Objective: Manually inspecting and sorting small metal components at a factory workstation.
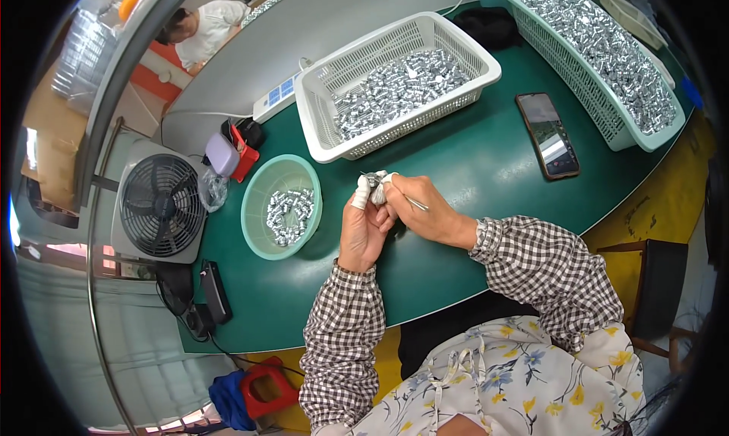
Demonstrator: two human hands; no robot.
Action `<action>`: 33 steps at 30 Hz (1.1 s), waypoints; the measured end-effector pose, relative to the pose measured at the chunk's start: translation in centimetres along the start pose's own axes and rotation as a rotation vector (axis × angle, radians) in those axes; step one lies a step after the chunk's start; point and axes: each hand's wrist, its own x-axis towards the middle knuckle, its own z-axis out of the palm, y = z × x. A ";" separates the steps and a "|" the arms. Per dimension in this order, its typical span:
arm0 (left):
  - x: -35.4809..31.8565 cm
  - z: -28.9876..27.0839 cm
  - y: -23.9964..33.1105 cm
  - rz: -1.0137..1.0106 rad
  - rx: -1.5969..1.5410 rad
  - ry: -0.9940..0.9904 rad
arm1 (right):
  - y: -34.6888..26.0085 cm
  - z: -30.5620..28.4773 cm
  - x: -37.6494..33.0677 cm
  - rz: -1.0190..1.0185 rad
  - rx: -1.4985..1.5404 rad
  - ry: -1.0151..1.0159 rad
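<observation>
Green tabletop (471, 170) lies beneath both hands as I watch from my remote seat. The left hand (363, 231) has its thumb and fingertips, some wrapped in white, closed on what looks like a small metal piece (373, 179), held over the table between the pale green basket (260, 184) and the right hand (437, 216). That right hand is curled round a slim metal tool (417, 204), no gap showing. Fingers cover the tool's working end, so I cannot tell where it touches. I'd brace the hands together, hold the pinch steady and make small finger movements — light pressure should prevent slipping.
</observation>
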 end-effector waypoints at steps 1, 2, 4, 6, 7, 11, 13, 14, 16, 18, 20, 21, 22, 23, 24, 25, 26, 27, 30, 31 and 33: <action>0.0 0.0 0.0 0.005 0.001 0.002 | -0.2 0.1 0.1 0.081 0.071 -0.007; 0.0 0.1 -0.2 0.029 0.001 -0.002 | 0.0 0.0 0.2 0.078 0.073 -0.013; 0.0 0.3 -0.5 0.079 0.002 -0.010 | 0.7 -0.3 0.2 0.305 0.444 0.000; 0.2 0.1 -0.6 0.093 -0.019 0.028 | 0.7 -0.5 0.4 0.416 0.626 -0.002; 0.2 0.0 -0.6 0.099 -0.041 0.065 | 0.7 -0.4 0.4 0.437 0.712 -0.002; 0.2 0.0 -0.4 0.120 -0.073 0.104 | 0.3 -0.4 0.3 0.474 0.900 -0.001; 0.2 0.0 -0.3 0.123 -0.077 0.104 | 0.3 -0.4 0.3 0.469 0.936 -0.007; 0.3 -0.1 -0.3 0.138 -0.083 0.084 | 0.3 -0.5 0.3 0.467 0.935 -0.004; 0.4 -0.4 -0.2 0.174 -0.094 0.048 | 0.5 -0.5 0.4 0.460 0.892 -0.003; 0.5 -1.0 -0.4 0.163 -0.090 0.055 | 0.4 -0.4 0.3 0.455 0.871 -0.004; 0.5 -1.2 -0.5 0.138 -0.086 0.069 | 0.3 -0.3 0.1 0.347 0.499 -0.033; 0.5 -1.1 -0.4 0.137 -0.085 0.068 | 0.3 -0.2 0.0 0.292 0.313 -0.045; 0.4 -1.0 -0.3 0.142 -0.092 0.065 | 0.3 -0.1 -0.1 0.291 0.313 -0.044; 0.3 -0.8 -0.3 0.148 -0.099 0.062 | 0.4 0.1 -0.2 0.144 0.155 -0.041; 0.3 -0.6 -0.2 0.153 -0.106 0.059 | 0.4 0.2 -0.4 -0.004 -0.003 -0.037; 0.3 -0.5 -0.2 0.154 -0.106 0.060 | 0.5 0.3 -0.5 -0.151 -0.160 -0.035; 0.3 -0.4 -0.2 0.164 -0.092 0.067 | 0.5 0.3 -0.5 -0.150 -0.160 -0.036; 0.3 -0.3 -0.2 0.174 -0.079 0.074 | 0.6 0.3 -0.6 -0.223 -0.307 -0.044; 0.4 -0.5 -0.1 0.194 -0.051 0.086 | 0.7 0.3 -0.9 -0.366 -0.602 -0.061; 0.4 -0.5 -0.1 0.204 -0.034 0.090 | 0.6 0.4 -0.9 -0.411 -0.712 -0.065; 0.3 -0.4 -0.1 0.213 -0.017 0.095 | 0.6 0.5 -0.9 -0.501 -0.932 -0.074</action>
